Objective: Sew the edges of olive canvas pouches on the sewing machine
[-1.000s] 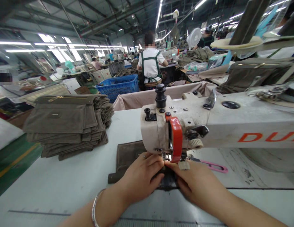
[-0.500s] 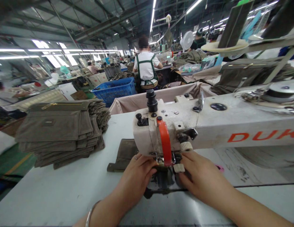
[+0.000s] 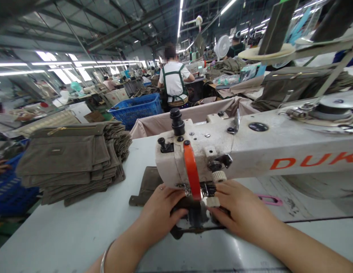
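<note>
A white sewing machine [image 3: 250, 151] with an orange guard [image 3: 190, 174] stands across the table. An olive fabric piece [image 3: 149, 184] lies under its head. My left hand [image 3: 160, 212] rests on the fabric just left of the needle, fingers curled and pressed down on the dark part. My right hand [image 3: 239, 212] lies on the fabric to the right of the needle, fingers pressed together against it. The needle area between my fingertips is partly hidden by the machine head.
A tall stack of olive fabric panels [image 3: 74, 159] sits on the white table [image 3: 65, 235] at the left. Pink thread snips [image 3: 269, 200] lie behind my right hand. A blue basket [image 3: 136, 108] and a person in a green apron [image 3: 173, 81] are beyond the table.
The view has shifted a little to the right and closer. Both hands have stayed at the needle, guiding the fabric, with the dark part now nearer the table's front.
</note>
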The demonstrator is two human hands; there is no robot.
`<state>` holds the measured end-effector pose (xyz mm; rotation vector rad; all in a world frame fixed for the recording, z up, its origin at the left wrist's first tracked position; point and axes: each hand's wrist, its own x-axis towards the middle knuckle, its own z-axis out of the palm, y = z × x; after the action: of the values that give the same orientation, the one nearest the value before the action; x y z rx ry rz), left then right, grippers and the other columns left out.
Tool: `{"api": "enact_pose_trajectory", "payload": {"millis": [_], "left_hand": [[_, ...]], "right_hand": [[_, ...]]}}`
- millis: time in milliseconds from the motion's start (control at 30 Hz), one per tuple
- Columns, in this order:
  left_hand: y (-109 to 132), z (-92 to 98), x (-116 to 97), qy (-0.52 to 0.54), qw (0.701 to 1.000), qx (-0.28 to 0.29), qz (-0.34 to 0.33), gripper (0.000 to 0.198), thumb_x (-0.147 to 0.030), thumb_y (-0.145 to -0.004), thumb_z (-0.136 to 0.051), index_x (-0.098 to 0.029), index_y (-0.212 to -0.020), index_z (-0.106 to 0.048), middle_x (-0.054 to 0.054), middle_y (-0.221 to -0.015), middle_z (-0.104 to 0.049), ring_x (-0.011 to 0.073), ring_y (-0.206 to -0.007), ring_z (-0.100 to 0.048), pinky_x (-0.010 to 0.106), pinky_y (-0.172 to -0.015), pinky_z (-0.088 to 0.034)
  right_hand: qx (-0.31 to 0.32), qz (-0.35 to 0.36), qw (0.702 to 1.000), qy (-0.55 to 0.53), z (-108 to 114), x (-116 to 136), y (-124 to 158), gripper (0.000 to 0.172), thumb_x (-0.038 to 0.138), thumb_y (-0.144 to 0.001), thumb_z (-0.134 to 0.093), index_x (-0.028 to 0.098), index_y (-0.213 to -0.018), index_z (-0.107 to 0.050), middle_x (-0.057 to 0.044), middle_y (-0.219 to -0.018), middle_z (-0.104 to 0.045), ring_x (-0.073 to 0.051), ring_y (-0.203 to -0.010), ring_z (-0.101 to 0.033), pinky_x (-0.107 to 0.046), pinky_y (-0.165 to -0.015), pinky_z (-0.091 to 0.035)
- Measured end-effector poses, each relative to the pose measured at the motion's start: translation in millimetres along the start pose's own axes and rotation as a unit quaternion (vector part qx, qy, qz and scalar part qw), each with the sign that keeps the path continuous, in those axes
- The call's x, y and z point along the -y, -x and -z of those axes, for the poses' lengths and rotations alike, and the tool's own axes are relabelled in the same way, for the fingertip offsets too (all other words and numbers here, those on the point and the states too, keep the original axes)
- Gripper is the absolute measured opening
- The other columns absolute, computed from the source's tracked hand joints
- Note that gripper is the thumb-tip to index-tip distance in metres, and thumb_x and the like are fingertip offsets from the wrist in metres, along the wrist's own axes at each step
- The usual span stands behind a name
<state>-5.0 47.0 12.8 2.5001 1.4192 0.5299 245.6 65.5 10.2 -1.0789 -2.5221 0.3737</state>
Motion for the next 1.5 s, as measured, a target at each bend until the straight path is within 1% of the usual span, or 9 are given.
{"api": "enact_pose_trajectory", "payload": {"millis": [133,267,400,567,767,933,1167,1367,1500], "left_hand": [[-3.7,-1.7,-3.7,0.032,0.999,0.015,0.029,0.023,-0.016,-0.086,-0.064,-0.023,-0.108,-0.068,0.005,-0.114,-0.067,0.0244,-0.111,-0.058,0.045,-0.099,-0.047],[-2.2,-5.5,-2.7,0.048,0.998,0.007,0.033,0.032,-0.014,-0.084,-0.068,-0.027,-0.113,-0.066,0.003,-0.116,-0.065,0.0242,-0.112,-0.057,0.044,-0.099,-0.047],[2.4,-8.3,-8.8,-0.015,1.000,0.000,-0.017,0.032,-0.017,-0.084,-0.067,-0.025,-0.115,-0.064,0.005,-0.112,-0.064,0.0251,-0.104,-0.059,0.045,-0.096,-0.049],[1.6,-4.0,-21.1,-0.101,0.991,0.012,-0.089,0.021,-0.016,-0.093,-0.053,-0.019,-0.111,-0.062,0.008,-0.105,-0.064,0.0254,-0.100,-0.060,0.045,-0.090,-0.051],[2.0,-3.5,-22.6,-0.109,0.986,0.035,-0.119,0.021,-0.015,-0.094,-0.050,-0.014,-0.113,-0.059,0.010,-0.110,-0.064,0.0267,-0.100,-0.060,0.045,-0.087,-0.054],[3.7,-8.4,-24.0,-0.074,0.990,-0.029,-0.118,0.023,-0.014,-0.098,-0.042,-0.013,-0.111,-0.061,0.011,-0.108,-0.066,0.0226,-0.099,-0.062,0.039,-0.087,-0.056],[-1.6,-13.4,-21.2,-0.006,0.993,-0.065,-0.102,0.018,-0.014,-0.095,-0.050,-0.016,-0.097,-0.068,0.004,-0.093,-0.070,0.0180,-0.090,-0.064,0.033,-0.087,-0.055],[-3.0,-20.8,-12.5,0.037,0.994,-0.075,-0.077,0.016,-0.014,-0.093,-0.054,-0.019,-0.098,-0.068,0.002,-0.095,-0.071,0.0186,-0.093,-0.064,0.035,-0.089,-0.053],[-4.1,-24.3,-10.5,0.043,0.991,-0.106,-0.065,0.011,-0.015,-0.090,-0.059,-0.020,-0.094,-0.068,0.002,-0.095,-0.071,0.0183,-0.092,-0.065,0.034,-0.089,-0.053]], "right_hand": [[0.006,0.025,1.000,-0.013,-4.5,1.2,-2.2,0.012,0.013,-0.086,-0.052,0.020,-0.080,-0.060,-0.006,-0.091,-0.059,-0.023,-0.095,-0.053,-0.038,-0.084,-0.042],[0.025,0.028,0.999,0.001,-8.2,-0.8,-5.2,0.015,0.012,-0.085,-0.051,0.020,-0.080,-0.062,-0.006,-0.091,-0.059,-0.023,-0.093,-0.053,-0.040,-0.085,-0.041],[0.028,0.029,0.999,0.003,-10.2,-2.6,-5.6,0.015,0.013,-0.085,-0.052,0.021,-0.079,-0.063,-0.005,-0.088,-0.059,-0.022,-0.090,-0.054,-0.036,-0.082,-0.042],[0.016,0.023,1.000,-0.005,-10.0,-4.3,-3.4,0.016,0.011,-0.081,-0.053,0.022,-0.080,-0.065,-0.004,-0.083,-0.060,-0.021,-0.084,-0.055,-0.032,-0.075,-0.041],[-0.031,-0.003,0.999,-0.028,-8.2,1.2,-1.4,0.016,0.011,-0.080,-0.051,0.020,-0.081,-0.064,-0.005,-0.086,-0.062,-0.020,-0.081,-0.057,-0.031,-0.070,-0.042],[-0.017,0.019,0.998,-0.063,-9.4,10.0,-0.5,0.017,0.014,-0.081,-0.053,0.022,-0.089,-0.065,-0.007,-0.098,-0.062,-0.024,-0.088,-0.057,-0.036,-0.075,-0.045],[-0.055,0.075,0.992,-0.080,-17.7,10.2,-3.0,0.032,0.013,-0.090,-0.053,0.025,-0.118,-0.062,-0.006,-0.115,-0.066,-0.023,-0.102,-0.059,-0.039,-0.088,-0.048],[-0.091,0.082,0.990,-0.065,-25.7,7.7,-5.2,0.028,0.012,-0.090,-0.053,0.022,-0.113,-0.065,-0.008,-0.109,-0.068,-0.023,-0.097,-0.062,-0.037,-0.083,-0.052],[-0.120,0.086,0.988,-0.053,-29.8,5.2,-4.3,0.027,0.012,-0.090,-0.053,0.022,-0.111,-0.067,-0.008,-0.104,-0.069,-0.024,-0.093,-0.063,-0.038,-0.079,-0.054]]}}
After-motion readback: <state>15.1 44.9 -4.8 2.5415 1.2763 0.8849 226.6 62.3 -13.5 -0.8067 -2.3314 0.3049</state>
